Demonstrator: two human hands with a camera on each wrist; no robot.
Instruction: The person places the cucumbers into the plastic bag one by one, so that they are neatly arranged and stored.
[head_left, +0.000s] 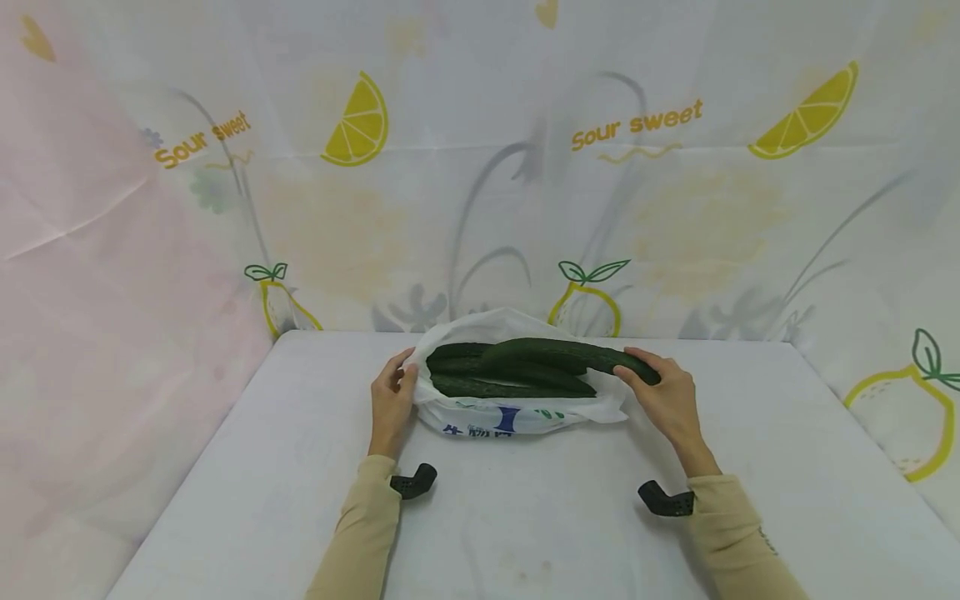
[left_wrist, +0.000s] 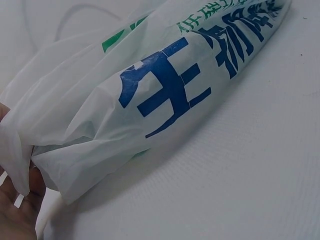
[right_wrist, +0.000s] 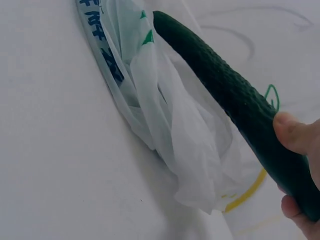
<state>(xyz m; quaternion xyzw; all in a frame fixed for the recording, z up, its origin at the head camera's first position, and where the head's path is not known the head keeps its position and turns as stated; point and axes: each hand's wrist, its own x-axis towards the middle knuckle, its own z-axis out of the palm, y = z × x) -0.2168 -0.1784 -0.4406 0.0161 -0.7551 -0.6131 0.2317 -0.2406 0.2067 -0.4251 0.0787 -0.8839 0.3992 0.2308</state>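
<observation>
A white plastic bag with blue and green print lies on its side across the table, its mouth spread to show several dark green cucumbers inside. My left hand pinches the bag's left end between thumb and fingers; the left wrist view shows the gathered plastic there. My right hand grips the right end of one cucumber, thumb on the near side. That cucumber slants over the others, and its far end reaches above the bag in the head view.
The white table ends at a back edge just behind the bag. A printed cloth with lemon drawings hangs behind it. Black camera mounts stick out from both wrists over the table.
</observation>
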